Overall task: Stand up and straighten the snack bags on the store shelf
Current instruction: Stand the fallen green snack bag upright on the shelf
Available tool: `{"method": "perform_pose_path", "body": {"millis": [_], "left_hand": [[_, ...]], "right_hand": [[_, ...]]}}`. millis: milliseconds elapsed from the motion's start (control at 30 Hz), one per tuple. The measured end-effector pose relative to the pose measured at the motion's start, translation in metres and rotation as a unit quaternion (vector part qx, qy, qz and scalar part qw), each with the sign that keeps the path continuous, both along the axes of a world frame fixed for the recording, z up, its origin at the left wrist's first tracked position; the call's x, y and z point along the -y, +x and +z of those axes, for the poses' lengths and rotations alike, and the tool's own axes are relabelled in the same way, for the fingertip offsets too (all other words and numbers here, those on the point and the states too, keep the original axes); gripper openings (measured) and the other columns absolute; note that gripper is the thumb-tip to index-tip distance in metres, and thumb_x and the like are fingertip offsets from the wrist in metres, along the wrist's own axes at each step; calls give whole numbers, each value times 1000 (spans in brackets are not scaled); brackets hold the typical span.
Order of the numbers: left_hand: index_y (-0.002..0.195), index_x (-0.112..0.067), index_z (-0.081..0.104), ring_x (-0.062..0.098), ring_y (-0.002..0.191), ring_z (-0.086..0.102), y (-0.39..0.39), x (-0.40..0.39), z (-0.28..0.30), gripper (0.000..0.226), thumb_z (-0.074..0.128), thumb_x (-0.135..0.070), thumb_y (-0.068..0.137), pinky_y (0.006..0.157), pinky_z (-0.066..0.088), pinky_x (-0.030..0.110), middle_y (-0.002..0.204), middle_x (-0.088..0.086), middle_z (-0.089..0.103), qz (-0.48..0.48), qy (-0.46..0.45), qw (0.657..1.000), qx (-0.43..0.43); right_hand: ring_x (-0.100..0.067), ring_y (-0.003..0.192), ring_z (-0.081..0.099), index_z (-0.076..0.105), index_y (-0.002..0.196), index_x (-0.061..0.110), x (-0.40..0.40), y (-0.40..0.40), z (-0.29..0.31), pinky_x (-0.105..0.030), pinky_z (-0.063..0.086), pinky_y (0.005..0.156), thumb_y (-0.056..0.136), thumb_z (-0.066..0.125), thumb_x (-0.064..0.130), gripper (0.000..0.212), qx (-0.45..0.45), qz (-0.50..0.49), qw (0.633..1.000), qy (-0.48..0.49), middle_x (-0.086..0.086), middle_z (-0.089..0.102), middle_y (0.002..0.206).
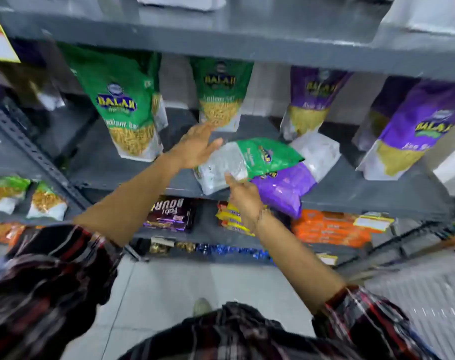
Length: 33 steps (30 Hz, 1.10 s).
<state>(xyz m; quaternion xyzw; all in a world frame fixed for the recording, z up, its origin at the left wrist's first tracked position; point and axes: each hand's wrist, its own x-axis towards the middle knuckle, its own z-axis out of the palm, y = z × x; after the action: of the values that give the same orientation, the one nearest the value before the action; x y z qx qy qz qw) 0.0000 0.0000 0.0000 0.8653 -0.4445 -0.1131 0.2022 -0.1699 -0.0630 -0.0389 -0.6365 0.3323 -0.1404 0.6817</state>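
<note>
A green snack bag (262, 157) lies flat on the grey shelf (351, 188), on top of a fallen purple bag (283, 188). A third flat bag with a clear white end (317, 152) lies behind them. My left hand (195, 146) is spread over the green bag's clear bottom end, fingers apart, touching or just above it. My right hand (243, 197) reaches the same end from the front, its fingertips at the bag's edge; whether it grips is unclear. Two green bags (125, 107) (221, 92) stand upright to the left. Purple bags (312, 100) (413, 133) stand to the right.
The shelf above (247, 45) overhangs the standing bags. Below sit dark biscuit packs (171, 211), yellow packs (229, 216) and orange packs (330, 227). A perforated metal upright (34, 152) bounds the left side. Grey floor tiles lie underfoot.
</note>
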Motion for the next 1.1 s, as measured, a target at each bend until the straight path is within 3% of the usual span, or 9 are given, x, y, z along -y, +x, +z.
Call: {"method": "perform_pose_path", "body": {"millis": [67, 233, 400, 533, 633, 733, 900, 1000, 1100], "left_hand": [[142, -12, 32, 43, 129, 40, 19, -3, -10, 98, 15, -83, 78, 104, 33, 50, 144, 22, 39, 26, 46, 994, -92], [148, -23, 27, 29, 143, 27, 38, -4, -17, 69, 16, -63, 93, 115, 26, 42, 157, 7, 24, 30, 121, 974, -190], [128, -19, 55, 20, 117, 60, 60, 0, -18, 104, 62, -86, 48, 93, 51, 31, 130, 7, 62, -16, 122, 903, -413], [121, -14, 59, 17, 111, 64, 78, 3, -18, 86, 74, -67, 56, 86, 55, 24, 121, 6, 68, -52, 159, 881, -443], [127, -12, 54, 18, 117, 59, 86, 0, -19, 83, 78, -59, 62, 99, 48, 30, 131, 7, 60, -27, 154, 907, -390], [124, -16, 56, 18, 118, 57, 81, -9, -10, 72, 78, -51, 65, 102, 44, 33, 125, 2, 63, -49, 128, 920, -368], [123, -6, 54, 11, 104, 60, 75, -21, 13, 54, 77, -9, 74, 90, 48, 17, 122, 4, 63, -69, 49, 935, -345], [117, -7, 58, 22, 112, 62, 78, -21, 12, 67, 88, -10, 58, 99, 49, 41, 121, 9, 66, -35, -13, 946, -321], [112, -16, 58, 20, 110, 63, 73, -16, -7, 75, 92, -15, 46, 98, 50, 44, 118, 5, 67, 48, -126, 947, -293]], "right_hand": [[-10, 82, 66, 63, 90, 18, -4, 18, -1, -35, 55, 77, 82, 63, 43, 26, -29, -9, 994, 108, 3, 71, 92], [-24, 112, 59, 58, 119, 14, 2, 42, -8, -39, 46, 96, 82, 65, 37, 44, -4, -58, 968, 245, -6, 64, 117], [-25, 109, 61, 53, 120, 11, 8, 51, -8, -37, 54, 84, 74, 72, 44, 59, -45, -84, 963, 254, -8, 63, 120], [-31, 105, 63, 56, 107, 8, 4, 55, -11, -50, 52, 92, 77, 73, 23, 38, -41, -102, 962, 250, -10, 66, 109], [-30, 99, 63, 46, 120, -1, 0, 54, -17, -43, 59, 78, 79, 71, 13, 50, -17, -105, 962, 250, -16, 64, 115], [-30, 107, 60, 35, 120, -2, -7, 50, -21, -36, 61, 68, 78, 71, 9, 57, 18, -117, 972, 201, -17, 58, 123], [-19, 110, 55, 31, 119, 6, -5, 43, -14, -31, 46, 100, 76, 69, 0, 57, 81, -87, 993, -21, -10, 54, 123], [-14, 108, 53, 32, 114, 14, 21, 52, -3, -20, 45, 97, 75, 68, -3, 55, 89, -2, 987, -136, -3, 52, 116], [-18, 104, 54, 35, 116, 6, 56, 71, 4, -24, 49, 92, 74, 66, -8, 55, 63, 43, 972, -220, -4, 54, 111]]}}
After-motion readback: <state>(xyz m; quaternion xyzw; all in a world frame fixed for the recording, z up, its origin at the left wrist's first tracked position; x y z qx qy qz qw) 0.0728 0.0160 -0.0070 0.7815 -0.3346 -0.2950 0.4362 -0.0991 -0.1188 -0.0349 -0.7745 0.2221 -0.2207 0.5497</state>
